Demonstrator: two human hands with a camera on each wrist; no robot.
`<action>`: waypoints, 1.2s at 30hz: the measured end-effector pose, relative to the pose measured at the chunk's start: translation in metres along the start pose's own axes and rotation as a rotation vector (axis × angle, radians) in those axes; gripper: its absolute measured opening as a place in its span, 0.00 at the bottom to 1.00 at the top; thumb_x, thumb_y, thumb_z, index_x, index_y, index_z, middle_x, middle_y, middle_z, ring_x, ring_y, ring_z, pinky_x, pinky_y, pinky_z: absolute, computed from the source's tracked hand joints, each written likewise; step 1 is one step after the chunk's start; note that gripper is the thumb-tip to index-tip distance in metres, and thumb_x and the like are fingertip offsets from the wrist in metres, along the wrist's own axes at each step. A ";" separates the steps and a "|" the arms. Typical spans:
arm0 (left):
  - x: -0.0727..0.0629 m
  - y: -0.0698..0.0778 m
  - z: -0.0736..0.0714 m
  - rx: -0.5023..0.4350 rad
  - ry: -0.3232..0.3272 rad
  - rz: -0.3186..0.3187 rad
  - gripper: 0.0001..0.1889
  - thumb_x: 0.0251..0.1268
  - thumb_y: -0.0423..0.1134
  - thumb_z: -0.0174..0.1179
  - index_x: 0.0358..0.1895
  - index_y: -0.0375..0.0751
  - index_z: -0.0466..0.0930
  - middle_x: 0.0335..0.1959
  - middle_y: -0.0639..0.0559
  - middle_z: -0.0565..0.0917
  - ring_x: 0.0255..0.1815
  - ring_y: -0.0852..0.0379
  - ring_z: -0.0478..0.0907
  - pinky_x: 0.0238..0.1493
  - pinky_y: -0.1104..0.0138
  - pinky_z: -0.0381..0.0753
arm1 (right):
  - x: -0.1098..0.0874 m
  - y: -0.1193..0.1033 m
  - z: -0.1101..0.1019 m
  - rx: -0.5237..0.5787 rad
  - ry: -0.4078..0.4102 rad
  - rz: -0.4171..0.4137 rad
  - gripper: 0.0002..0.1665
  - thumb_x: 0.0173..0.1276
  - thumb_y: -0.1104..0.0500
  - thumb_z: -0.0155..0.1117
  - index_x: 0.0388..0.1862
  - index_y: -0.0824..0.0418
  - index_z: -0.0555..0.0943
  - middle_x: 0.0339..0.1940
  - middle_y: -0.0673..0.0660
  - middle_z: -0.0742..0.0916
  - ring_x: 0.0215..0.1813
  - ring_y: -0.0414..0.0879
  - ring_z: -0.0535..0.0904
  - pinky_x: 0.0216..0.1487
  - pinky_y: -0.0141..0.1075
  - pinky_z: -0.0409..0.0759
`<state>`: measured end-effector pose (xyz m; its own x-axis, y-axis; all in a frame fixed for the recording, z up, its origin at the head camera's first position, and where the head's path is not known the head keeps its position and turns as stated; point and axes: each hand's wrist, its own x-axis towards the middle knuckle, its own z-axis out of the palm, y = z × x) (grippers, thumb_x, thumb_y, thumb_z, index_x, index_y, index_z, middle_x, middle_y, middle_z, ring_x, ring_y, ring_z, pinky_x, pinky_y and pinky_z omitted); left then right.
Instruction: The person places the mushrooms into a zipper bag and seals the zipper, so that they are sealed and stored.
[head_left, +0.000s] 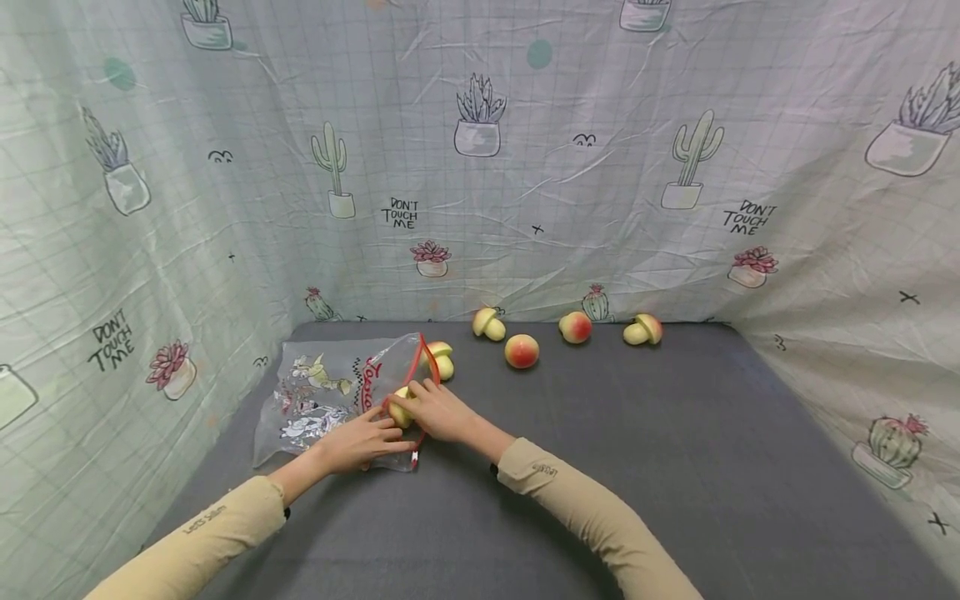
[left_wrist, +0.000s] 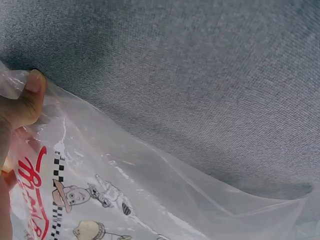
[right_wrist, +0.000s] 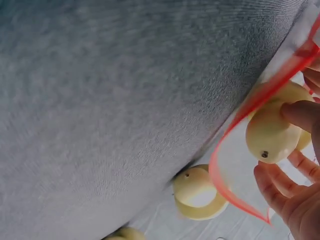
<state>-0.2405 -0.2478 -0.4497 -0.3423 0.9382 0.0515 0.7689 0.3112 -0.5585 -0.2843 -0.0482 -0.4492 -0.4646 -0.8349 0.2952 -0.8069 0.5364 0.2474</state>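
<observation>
I have the left hand (head_left: 362, 442) at the mouth of the clear printed bag (head_left: 322, 392), which lies on the dark surface (head_left: 675, 467). In the left wrist view its thumb grips the thin film near an edge; where all its fingers sit, I cannot tell. The right hand (head_left: 444, 412) pinches a yellow mushroom (head_left: 401, 408) between thumb and fingers, right in the bag's opening, and in the right wrist view the red rim (right_wrist: 277, 82) passes across part of it.

That rim worries me most. It looks soft and slack, so it could fold over the cap or catch on the right fingers, and drawing that hand back might then drag mushroom and bag along together. Were the left hand to lose the film, I think the mouth would sag shut, because the plastic looks limp. The thumb presses on a smooth, rounded stem, so too light a pinch might let the mushroom slip and roll onto the surface.

A second mushroom (head_left: 445, 367) sits just beyond the rim, so near that I cannot say whether they touch; a wide sweep of the right hand, or a tug on the bag, could knock it over. The rounded red-and-yellow piece (head_left: 522, 352) lies farther off, and I judge it at less risk.
</observation>
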 end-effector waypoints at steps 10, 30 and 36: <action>0.016 0.002 -0.006 0.070 -0.034 0.001 0.44 0.17 0.42 0.74 0.55 0.60 0.71 0.38 0.61 0.78 0.43 0.61 0.74 0.51 0.54 0.68 | -0.016 0.013 -0.006 0.142 -0.027 0.048 0.16 0.60 0.57 0.57 0.47 0.54 0.70 0.40 0.49 0.79 0.43 0.42 0.74 0.39 0.34 0.74; 0.013 0.004 -0.007 0.076 -0.019 0.002 0.43 0.25 0.45 0.73 0.57 0.70 0.67 0.38 0.59 0.77 0.47 0.58 0.73 0.53 0.48 0.68 | -0.040 0.010 -0.016 0.094 -0.185 -0.054 0.29 0.64 0.56 0.52 0.64 0.43 0.65 0.67 0.52 0.67 0.61 0.45 0.69 0.49 0.42 0.75; 0.009 0.003 -0.009 0.068 -0.043 0.001 0.43 0.27 0.47 0.72 0.58 0.73 0.66 0.43 0.59 0.77 0.49 0.59 0.72 0.53 0.46 0.68 | -0.036 0.007 -0.018 0.096 -0.186 -0.057 0.28 0.64 0.56 0.52 0.64 0.44 0.64 0.67 0.53 0.67 0.61 0.46 0.69 0.49 0.41 0.75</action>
<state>-0.2365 -0.2374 -0.4439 -0.3658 0.9306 0.0160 0.7312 0.2980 -0.6137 -0.2664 -0.0125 -0.4416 -0.4690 -0.8769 0.1053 -0.8610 0.4805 0.1668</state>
